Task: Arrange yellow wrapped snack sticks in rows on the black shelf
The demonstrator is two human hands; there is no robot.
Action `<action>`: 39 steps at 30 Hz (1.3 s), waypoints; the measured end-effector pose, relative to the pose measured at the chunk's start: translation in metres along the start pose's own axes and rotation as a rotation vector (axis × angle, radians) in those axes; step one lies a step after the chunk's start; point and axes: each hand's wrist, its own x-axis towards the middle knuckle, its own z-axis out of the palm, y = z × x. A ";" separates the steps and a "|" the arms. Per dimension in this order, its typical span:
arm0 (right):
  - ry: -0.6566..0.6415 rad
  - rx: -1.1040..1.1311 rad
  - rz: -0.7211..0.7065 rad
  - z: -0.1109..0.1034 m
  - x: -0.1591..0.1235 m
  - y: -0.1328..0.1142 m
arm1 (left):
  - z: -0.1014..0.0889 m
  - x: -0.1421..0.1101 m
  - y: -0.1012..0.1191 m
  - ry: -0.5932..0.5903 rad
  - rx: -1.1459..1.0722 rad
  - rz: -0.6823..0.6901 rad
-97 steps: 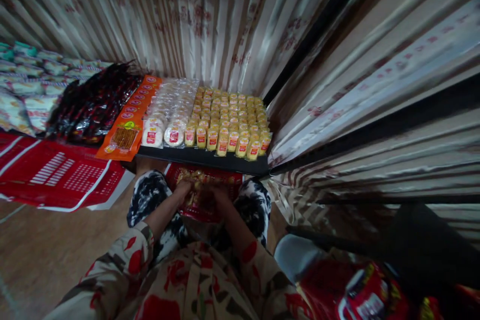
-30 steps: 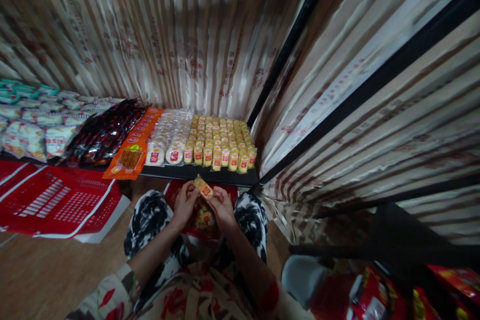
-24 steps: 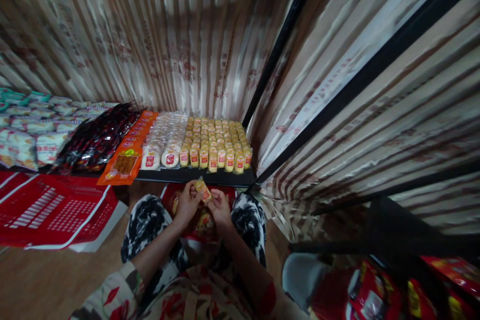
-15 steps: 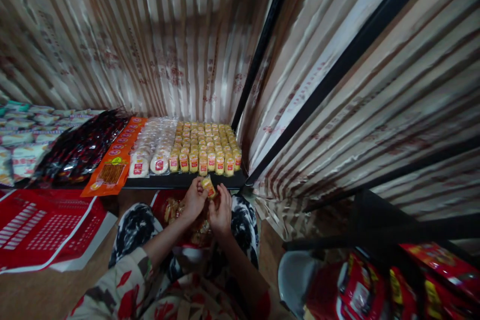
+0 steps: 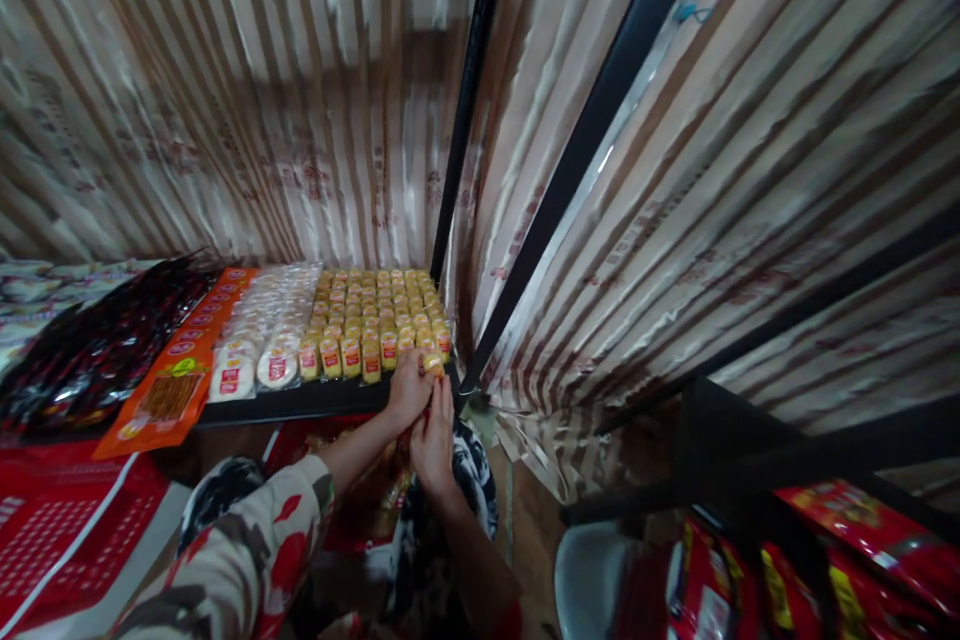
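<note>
A small yellow snack packet (image 5: 433, 361) is at the front right end of the rows of similar yellow packets (image 5: 367, 315) on the black shelf (image 5: 300, 405). My left hand (image 5: 411, 390) is closed on it, with the fingers partly hidden. Just below, my right hand (image 5: 433, 440) has its fingers stretched out, and their tips come up against the packet's lower end. Between my knees sits a red container (image 5: 360, 510) with more yellow-wrapped packets in it, partly covered by my left arm.
Left of the yellow packets lie round white packets (image 5: 277, 365), an orange packet (image 5: 161, 400) and dark glossy packets (image 5: 97, 350). A red basket (image 5: 67, 530) is at lower left. Black frame posts (image 5: 555, 190) stand before a pleated curtain (image 5: 337, 120). Red bags (image 5: 712, 580) fill the lower right.
Both hands have moved forward with the yellow packet, from above my lap to the front right of the yellow rows. The view has turned a little to the right.
</note>
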 end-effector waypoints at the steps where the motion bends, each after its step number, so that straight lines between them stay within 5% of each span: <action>1: 0.006 0.010 0.010 0.000 0.002 0.002 | 0.002 0.003 0.003 -0.014 0.033 -0.001; 20: 0.057 0.171 0.138 0.010 0.023 0.024 | 0.023 0.027 0.031 -0.159 0.495 -0.005; 32: 0.046 0.173 0.137 0.018 0.031 0.033 | 0.024 0.042 0.034 -0.209 0.549 0.017; 39: 0.008 0.207 0.144 0.016 0.036 0.036 | 0.032 0.037 0.031 -0.126 0.598 0.081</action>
